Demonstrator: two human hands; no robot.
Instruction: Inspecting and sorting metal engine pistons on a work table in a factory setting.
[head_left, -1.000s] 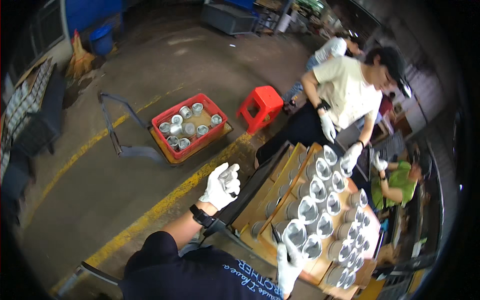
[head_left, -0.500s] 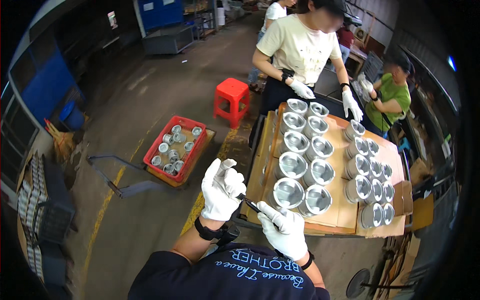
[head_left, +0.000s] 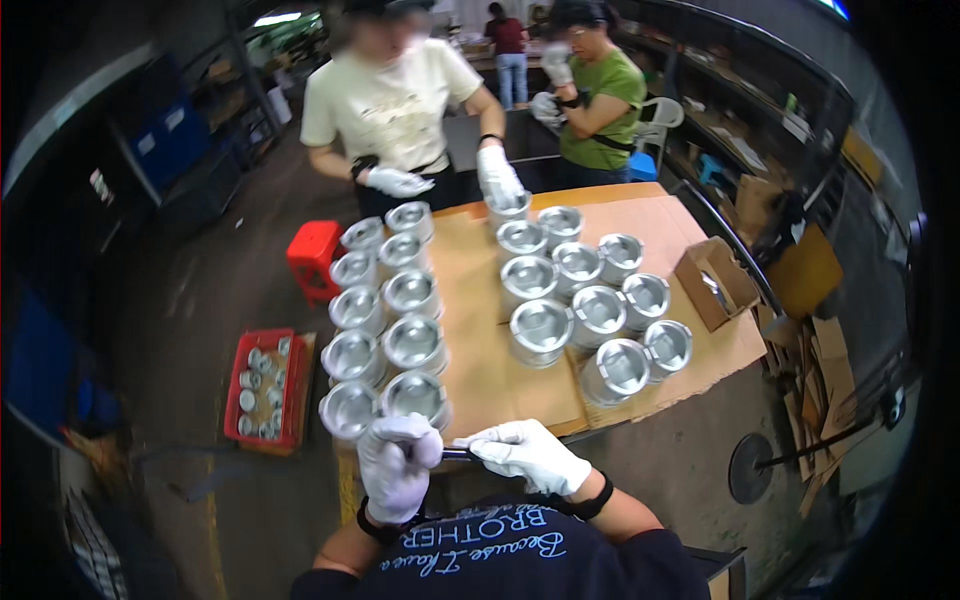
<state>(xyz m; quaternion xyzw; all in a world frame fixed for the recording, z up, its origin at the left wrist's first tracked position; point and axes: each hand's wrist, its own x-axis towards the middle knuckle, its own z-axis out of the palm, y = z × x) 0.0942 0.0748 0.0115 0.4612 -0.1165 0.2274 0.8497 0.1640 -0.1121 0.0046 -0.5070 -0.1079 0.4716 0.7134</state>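
Both my hands wear white gloves and are close together at the table's near edge. A slim black pen-like tool (head_left: 457, 454) spans the gap between them. My right hand (head_left: 532, 455) pinches one end of the tool. My left hand (head_left: 398, 470) is curled at its other end, and whatever else it may hold is hidden by the fingers. Just beyond my left hand stands a silver metal piston (head_left: 415, 398), the nearest of two rows on the left. More pistons (head_left: 541, 330) stand upright in a group on the right of the cardboard-covered table (head_left: 470, 350).
Across the table a co-worker's gloved hand (head_left: 498, 175) touches a far piston. Another person in green (head_left: 603, 110) stands behind. An open cardboard box (head_left: 715, 285) sits at the table's right. Left on the floor are a red crate (head_left: 297, 385) with metal parts and a red stool (head_left: 314, 260).
My view has swung to the right, so the table now fills the middle. My hands still share the black tool, which now lies nearly level. The co-worker's hand is at the far piston.
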